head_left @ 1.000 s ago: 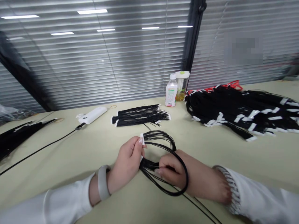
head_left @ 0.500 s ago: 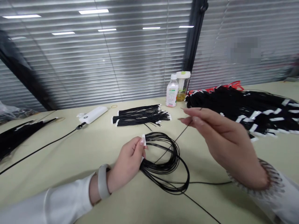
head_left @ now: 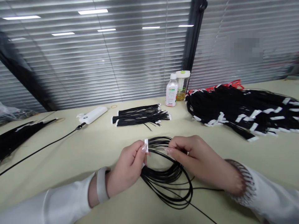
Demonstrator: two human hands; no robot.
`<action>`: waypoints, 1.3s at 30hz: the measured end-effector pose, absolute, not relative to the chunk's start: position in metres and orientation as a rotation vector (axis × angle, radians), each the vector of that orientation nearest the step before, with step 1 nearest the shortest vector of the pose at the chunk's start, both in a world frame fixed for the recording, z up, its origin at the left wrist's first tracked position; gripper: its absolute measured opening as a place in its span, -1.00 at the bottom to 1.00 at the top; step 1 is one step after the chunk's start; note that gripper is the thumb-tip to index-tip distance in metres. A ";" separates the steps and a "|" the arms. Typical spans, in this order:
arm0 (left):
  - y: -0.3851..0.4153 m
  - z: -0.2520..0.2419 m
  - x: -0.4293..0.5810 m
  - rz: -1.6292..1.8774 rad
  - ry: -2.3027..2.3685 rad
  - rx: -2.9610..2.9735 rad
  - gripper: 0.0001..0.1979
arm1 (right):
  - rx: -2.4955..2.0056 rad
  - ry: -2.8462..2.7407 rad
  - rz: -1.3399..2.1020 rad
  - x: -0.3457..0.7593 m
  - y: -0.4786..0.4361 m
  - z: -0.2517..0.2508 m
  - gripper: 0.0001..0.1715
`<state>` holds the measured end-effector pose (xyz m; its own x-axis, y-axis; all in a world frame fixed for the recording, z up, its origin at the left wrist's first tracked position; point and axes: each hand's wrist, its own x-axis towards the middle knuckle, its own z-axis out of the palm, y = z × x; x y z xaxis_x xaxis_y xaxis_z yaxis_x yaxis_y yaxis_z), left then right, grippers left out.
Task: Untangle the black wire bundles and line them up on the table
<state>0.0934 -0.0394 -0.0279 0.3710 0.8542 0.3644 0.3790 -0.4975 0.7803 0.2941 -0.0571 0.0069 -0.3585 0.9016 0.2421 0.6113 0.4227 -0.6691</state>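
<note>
A coil of thin black wires (head_left: 171,183) with a small white connector (head_left: 146,145) lies on the pale table (head_left: 77,149) in front of me. My left hand (head_left: 127,166) is closed around the coil's gathered part, with thumb and fingers pinching the white connector. My right hand (head_left: 196,158) is over the coil's right side, its fingertips pinched on the wires near the connector. Both wrists wear white sleeves; a grey bangle sits on the left wrist.
A flat bundle of black wires (head_left: 141,115) lies mid-table. A big heap of black wire looms (head_left: 240,109) with white connectors fills the right. A white bottle (head_left: 171,90) and a jar (head_left: 182,82) stand behind. A white device (head_left: 92,115) with a black cable (head_left: 39,149) lies left.
My right hand left the coil, rose up to the right drawing a single strand, and has now come back down onto the coil beside the connector. The left hand kept its hold.
</note>
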 end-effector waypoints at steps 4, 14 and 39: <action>-0.041 -0.027 0.093 1.020 1.044 2.093 -0.65 | -1.291 -2.115 0.620 0.290 -0.057 0.005 -0.65; -0.041 -0.028 0.093 0.985 1.023 2.177 -0.66 | -1.277 -2.145 0.582 0.289 -0.056 0.005 -0.64; -0.026 -0.030 0.097 1.135 1.266 1.775 -0.64 | -1.149 -2.288 0.290 0.296 -0.066 0.017 -0.51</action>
